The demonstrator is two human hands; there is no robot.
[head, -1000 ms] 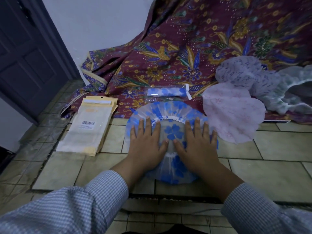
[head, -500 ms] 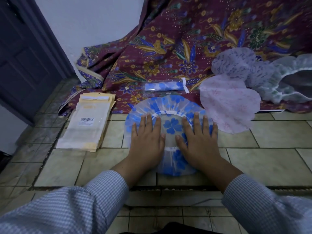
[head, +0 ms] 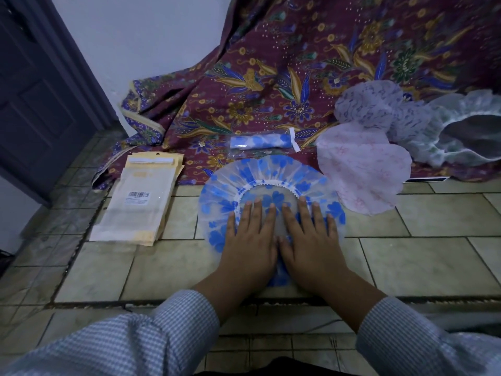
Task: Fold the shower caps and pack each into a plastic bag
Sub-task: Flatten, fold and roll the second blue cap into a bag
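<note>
While both palms lie flat on the blue-flowered shower cap (head: 271, 177), the step in hand looks to be flattening it ahead of the first fold. The cap is spread as a disc on the tiled floor (head: 423, 251) at the centre of the frame, its far edge lapping onto the patterned cloth (head: 271, 77), its white elastic ring showing just above the fingertips. The left hand (head: 248, 240) and the right hand (head: 309, 240) sit side by side on the near half of the cap, thumbs almost touching, fingers straight and slightly spread; they press down and grip nothing.

Judging from this, the next move calls for lifting one edge and bringing it across so the disc halves, then narrowing it to a strip that fits a bag. Thin slippery plastic may trap air and spring open, so a firm crease would help.

Just beyond the cap, a packed cap (head: 261, 141) in its clear sleeve rests on the cloth. At centre left lies a stack of plastic bags (head: 135, 207), apart from the cap; a barcode label shows on the top one, but its print is too small to read. At right, a pink cap (head: 363, 169) lies flat, touching the blue cap's edge, with more crumpled caps (head: 406, 115) behind it.
</note>
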